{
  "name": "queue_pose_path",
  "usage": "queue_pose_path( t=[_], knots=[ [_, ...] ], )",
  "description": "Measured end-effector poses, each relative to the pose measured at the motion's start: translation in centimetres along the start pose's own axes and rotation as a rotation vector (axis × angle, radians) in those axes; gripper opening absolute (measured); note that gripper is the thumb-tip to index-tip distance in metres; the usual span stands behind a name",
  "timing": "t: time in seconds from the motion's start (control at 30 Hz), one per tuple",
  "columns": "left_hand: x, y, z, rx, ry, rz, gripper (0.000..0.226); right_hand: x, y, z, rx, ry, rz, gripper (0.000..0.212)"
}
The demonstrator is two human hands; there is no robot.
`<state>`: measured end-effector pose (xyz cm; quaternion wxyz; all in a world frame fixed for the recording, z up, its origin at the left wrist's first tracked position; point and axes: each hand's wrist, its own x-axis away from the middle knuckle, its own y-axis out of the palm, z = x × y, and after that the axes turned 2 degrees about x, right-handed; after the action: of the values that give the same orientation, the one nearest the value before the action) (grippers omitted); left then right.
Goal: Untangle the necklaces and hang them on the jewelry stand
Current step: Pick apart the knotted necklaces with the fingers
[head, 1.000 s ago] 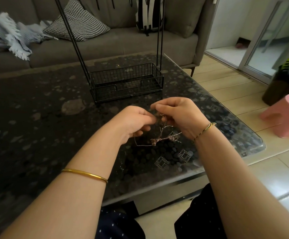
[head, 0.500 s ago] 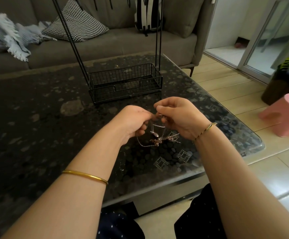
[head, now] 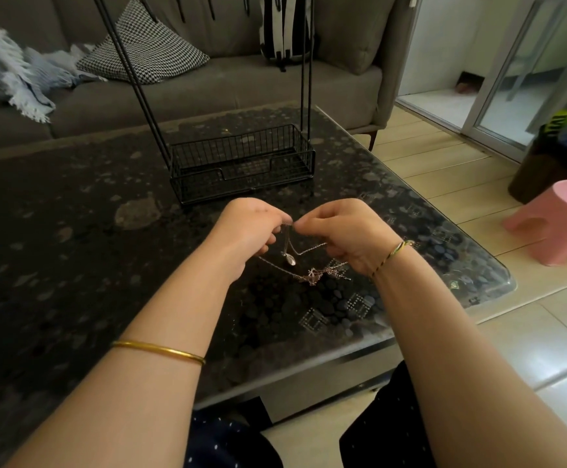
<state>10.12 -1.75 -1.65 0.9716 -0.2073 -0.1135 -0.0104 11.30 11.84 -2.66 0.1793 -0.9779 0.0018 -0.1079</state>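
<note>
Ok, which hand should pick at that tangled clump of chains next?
Probably the right hand: the tangled clump is just below its curled fingers, while the left hand pinches the chains farther from it.

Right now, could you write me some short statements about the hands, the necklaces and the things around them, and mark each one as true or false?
1. The left hand and the right hand both pinch the necklaces. True.
2. The necklaces lie in the bottom of the jewelry stand. False: they hang from the two hands, on the person's side of the stand.
3. A gold bangle sits on the left forearm. True.
4. The pink stool stands on the table. False: it stands on the floor, to the right of the table.
</note>
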Motion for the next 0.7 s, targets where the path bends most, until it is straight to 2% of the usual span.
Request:
queue_pose_path(
  t=[0.17,0.47,0.7],
  knots=[
    [0.28,-0.42,-0.24,-0.026,0.039,-0.018,0.026,-0.23,-0.32,0.11,-0.1,-0.007,0.043,0.01],
    [0.88,-0.2,-0.06,-0.009,0.141,-0.106,0.009,-0.16,-0.28,-0.02,-0.235,-0.014,0.043,0.015],
    [0.83,0.12,-0.03,-0.028,0.171,-0.054,0.006,-0.12,-0.46,-0.04,-0.24,-0.023,0.026,0.016]
  ],
)
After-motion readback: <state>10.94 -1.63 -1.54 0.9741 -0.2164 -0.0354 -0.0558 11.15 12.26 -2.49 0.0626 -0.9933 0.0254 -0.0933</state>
